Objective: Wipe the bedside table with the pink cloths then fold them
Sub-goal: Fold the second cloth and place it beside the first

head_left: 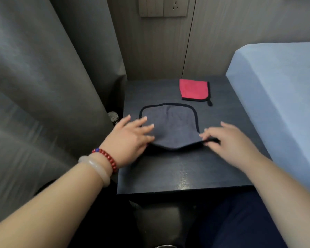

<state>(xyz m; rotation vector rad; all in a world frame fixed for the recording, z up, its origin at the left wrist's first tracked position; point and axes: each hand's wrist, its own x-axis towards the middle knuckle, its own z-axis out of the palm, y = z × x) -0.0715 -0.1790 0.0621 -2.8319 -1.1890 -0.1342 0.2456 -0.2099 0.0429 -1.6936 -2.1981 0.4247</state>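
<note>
A grey cloth (170,126) with a dark border lies in the middle of the dark bedside table (186,174), its near edge lifted and doubled over. My left hand (131,138) rests on the cloth's left side with the fingers stretched out flat; its thumb is hidden. My right hand (225,140) pinches the dark border at the cloth's near right corner. A pink cloth (193,89), folded into a small rectangle with a dark edge and hanging loop, lies at the table's back right, away from both hands.
A bed with a light blue sheet (279,97) runs along the table's right side. Grey curtains (43,86) hang close on the left. A wall panel with a socket (163,6) is behind the table. A small round object (113,116) sits on the floor left of it.
</note>
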